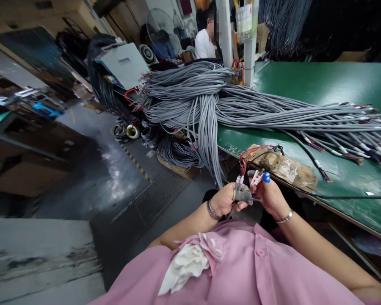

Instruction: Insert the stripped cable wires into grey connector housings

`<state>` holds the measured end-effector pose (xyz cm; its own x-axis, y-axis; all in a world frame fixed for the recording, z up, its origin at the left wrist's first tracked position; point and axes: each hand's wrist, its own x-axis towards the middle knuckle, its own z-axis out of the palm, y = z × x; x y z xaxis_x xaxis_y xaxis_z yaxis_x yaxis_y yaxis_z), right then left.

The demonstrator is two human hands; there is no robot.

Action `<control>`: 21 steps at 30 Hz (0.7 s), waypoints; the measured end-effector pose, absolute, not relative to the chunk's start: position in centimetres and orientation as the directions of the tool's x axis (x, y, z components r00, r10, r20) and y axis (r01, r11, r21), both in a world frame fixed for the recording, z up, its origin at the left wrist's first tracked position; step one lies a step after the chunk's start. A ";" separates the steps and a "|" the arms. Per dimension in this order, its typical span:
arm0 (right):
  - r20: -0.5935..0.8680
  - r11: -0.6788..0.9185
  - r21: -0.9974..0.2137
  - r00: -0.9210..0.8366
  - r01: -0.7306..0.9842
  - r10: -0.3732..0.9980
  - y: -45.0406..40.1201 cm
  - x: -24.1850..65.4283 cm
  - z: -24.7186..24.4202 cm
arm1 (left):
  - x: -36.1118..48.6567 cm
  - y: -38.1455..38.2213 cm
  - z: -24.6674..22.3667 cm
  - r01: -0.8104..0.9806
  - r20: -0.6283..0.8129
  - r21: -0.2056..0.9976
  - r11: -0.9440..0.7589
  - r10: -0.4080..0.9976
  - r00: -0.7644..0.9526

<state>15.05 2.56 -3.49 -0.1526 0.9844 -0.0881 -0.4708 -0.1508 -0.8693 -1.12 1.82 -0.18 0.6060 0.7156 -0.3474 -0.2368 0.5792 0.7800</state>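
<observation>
My left hand (226, 200) is closed around the ends of grey cables, its thumb wrapped in grey covering. White-banded cable ends (239, 181) with thin red and dark wires stand up from it. My right hand (272, 195), with a blue cover on a fingertip, is closed on a small pale pink clip (256, 178) close to those wires. Thin blue and orange wires (255, 198) poke out between the hands. Just beyond them, a tape-wrapped wooden block (285, 169) lies at the table edge, with red and black leads (257, 149) at its left end.
A large bundle of grey cables (260, 106) lies across the green table (324, 80), and part of it hangs over the near edge. A white post (249, 51) rises behind. A co-worker (205, 42) sits at the back near a fan (163, 31). Walkway floor (114, 169) lies left.
</observation>
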 end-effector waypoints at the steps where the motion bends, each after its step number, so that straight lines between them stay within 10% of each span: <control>1: -0.117 -0.201 -0.824 -0.189 -0.529 0.975 2.7 14.9 -3.3 | -1.1 1.9 -0.2 -0.236 -0.351 0.777 0.584 0.712 0.608; 21: -0.174 -0.382 -0.647 -0.359 -0.660 0.917 2.7 15.2 -2.5 | -0.6 1.1 -0.1 -0.167 -0.337 0.855 0.491 0.770 0.543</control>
<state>15.23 2.66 -2.49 -0.3593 0.9168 -0.1742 -0.6605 -0.3817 -0.6466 -0.60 1.05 -0.06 0.5426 0.7696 -0.3365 -0.1669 0.4914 0.8548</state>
